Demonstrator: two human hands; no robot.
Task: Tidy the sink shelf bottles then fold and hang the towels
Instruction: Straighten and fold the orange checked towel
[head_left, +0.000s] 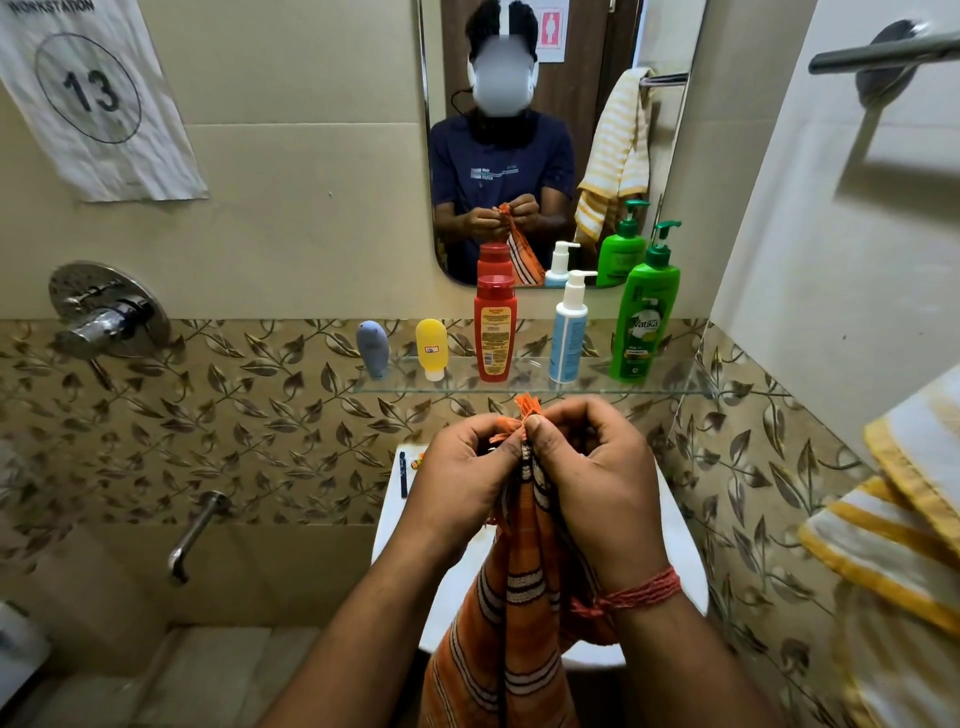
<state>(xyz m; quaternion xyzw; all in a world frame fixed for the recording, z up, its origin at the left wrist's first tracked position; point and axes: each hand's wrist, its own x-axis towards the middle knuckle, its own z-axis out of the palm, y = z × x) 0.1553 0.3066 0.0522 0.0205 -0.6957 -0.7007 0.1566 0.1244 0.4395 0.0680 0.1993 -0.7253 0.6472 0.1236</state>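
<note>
Both hands pinch orange towel; green bottle reads "Vatika".

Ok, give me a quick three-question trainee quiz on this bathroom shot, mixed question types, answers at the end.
1. True or false: both hands pinch the orange striped towel.
2. How many bottles stand on the glass shelf?
3. Which bottle is furthest right: A red bottle, B green pump bottle, C yellow tube?

Key: 1 true, left hand and right hand pinch its fringed edge; 2 five; 3 B.
</note>
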